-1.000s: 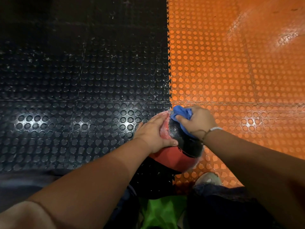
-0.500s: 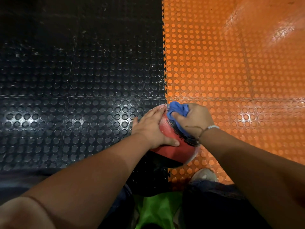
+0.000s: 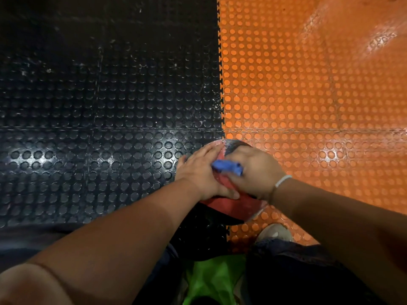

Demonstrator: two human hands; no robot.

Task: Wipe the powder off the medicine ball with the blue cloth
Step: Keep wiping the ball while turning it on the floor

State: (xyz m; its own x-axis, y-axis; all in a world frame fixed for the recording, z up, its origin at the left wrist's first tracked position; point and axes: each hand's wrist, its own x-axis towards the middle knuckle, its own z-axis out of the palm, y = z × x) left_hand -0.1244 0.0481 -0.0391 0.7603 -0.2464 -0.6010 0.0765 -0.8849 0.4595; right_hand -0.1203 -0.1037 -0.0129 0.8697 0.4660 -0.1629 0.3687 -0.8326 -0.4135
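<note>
- The medicine ball (image 3: 229, 206), red with a black panel, sits on the floor right on the seam where the black studded mat (image 3: 99, 128) meets the orange studded mat (image 3: 308, 95), just ahead of the person's legs
- The left hand (image 3: 198, 172) lies flat over the ball's left side, fingers (image 3: 209, 150) stretched forward along the curve and the thumb wrapped toward the near face, so it is pressed open on the ball rather than closed round anything
- The right hand (image 3: 255, 170) is on top of the ball, its fingers curled tight on the blue cloth (image 3: 228, 167); only a bunched fold of cloth shows, poking out between the two hands and touching the ball's upper surface
- A pale, whitish film of powder (image 3: 229, 144) shows on the far top of the ball, beyond both hands
- A thin white bracelet (image 3: 282, 181) circles the right wrist
- Below the ball a light shoe (image 3: 275, 233) rests on the orange mat, with dark trousers (image 3: 297, 271) and a bright green garment (image 3: 211, 280) at the bottom edge
</note>
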